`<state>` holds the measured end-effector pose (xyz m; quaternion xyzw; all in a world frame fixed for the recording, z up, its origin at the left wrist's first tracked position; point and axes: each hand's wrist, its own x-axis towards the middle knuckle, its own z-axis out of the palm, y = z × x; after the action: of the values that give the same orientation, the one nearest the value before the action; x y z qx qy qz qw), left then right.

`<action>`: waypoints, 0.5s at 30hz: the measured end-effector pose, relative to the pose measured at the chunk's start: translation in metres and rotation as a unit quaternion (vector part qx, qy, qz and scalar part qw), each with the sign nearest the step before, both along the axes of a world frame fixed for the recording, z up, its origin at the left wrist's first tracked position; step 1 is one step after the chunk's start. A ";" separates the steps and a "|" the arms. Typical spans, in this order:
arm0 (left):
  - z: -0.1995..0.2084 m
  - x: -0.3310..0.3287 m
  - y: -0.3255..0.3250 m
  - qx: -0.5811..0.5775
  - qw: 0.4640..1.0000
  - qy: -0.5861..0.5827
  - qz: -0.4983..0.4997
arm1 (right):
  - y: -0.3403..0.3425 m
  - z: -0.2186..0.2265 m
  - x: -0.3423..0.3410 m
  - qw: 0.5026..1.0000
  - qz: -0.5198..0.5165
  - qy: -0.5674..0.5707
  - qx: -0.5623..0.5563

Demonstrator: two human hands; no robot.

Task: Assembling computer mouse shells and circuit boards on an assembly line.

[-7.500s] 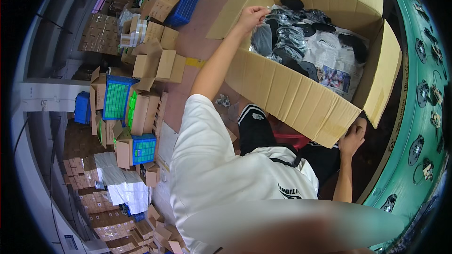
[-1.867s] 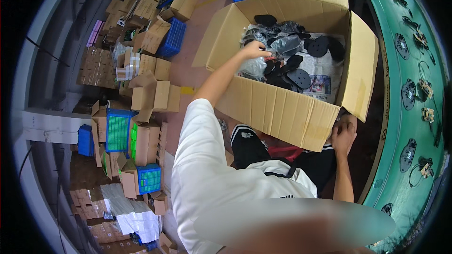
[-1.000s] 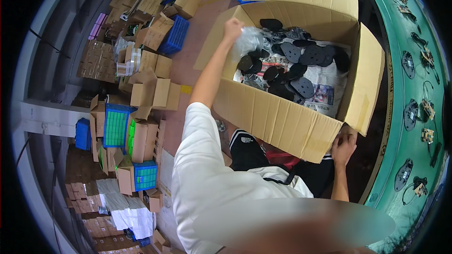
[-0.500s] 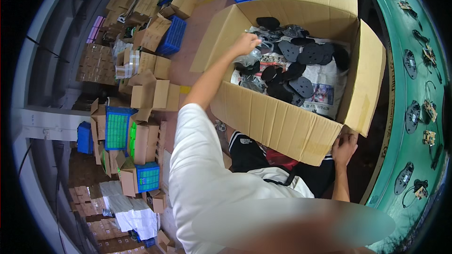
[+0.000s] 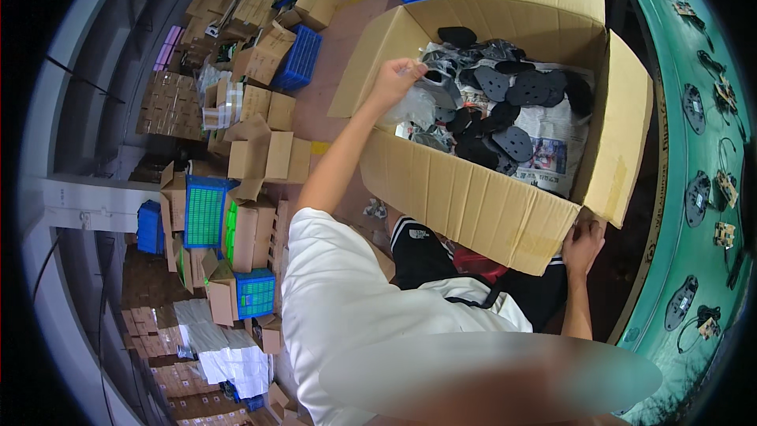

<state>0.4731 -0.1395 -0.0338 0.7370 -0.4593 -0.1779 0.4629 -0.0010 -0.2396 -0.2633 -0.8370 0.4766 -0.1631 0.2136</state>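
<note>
A large open cardboard box (image 5: 465, 197) stands tilted before me, with dark perforated oval plates (image 5: 532, 88) and crumpled clear plastic inside. My left hand (image 5: 397, 83) is over its left side, fingers pinched on a clear plastic bag (image 5: 415, 109) that hangs below and beside them. Part of the bag blends with the other plastic, so its full extent is unclear. At the near right corner, my right hand (image 5: 583, 246) grips the box edge under the folded-out flap (image 5: 623, 134). Some of its fingers are hidden by the cardboard.
To the right runs a green work surface (image 5: 670, 244) carrying dark oval plates (image 5: 682, 302) and small circuit boards (image 5: 725, 234) with cables. Stacked cartons (image 5: 169, 106) and blue crates (image 5: 298, 57) fill the left side. Printed newspaper (image 5: 556, 142) lines the box.
My left hand has drawn back slightly to the left, pulling the clear plastic toward the box's left wall. My right hand keeps its hold at the corner. The whole view has shifted a little.
</note>
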 end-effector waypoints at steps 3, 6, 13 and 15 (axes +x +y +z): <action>-0.009 -0.017 -0.010 -0.038 0.999 0.033 -0.015 | 0.001 -0.002 0.001 1.000 -0.002 -0.001 -0.012; -0.014 -0.038 -0.041 0.046 0.997 -0.065 -0.015 | 0.000 -0.007 -0.005 1.000 -0.002 0.003 -0.017; -0.046 0.008 -0.063 -0.005 0.996 -0.075 0.048 | 0.003 -0.002 0.003 1.000 -0.005 -0.009 -0.010; -0.058 0.014 -0.056 0.172 0.984 -0.052 0.009 | 0.003 0.010 0.005 1.000 0.000 -0.004 0.007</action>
<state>0.4874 -0.1952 -0.0914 0.8182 -0.4382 -0.2117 0.3062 0.0039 -0.2371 -0.2529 -0.8346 0.4771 -0.1635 0.2217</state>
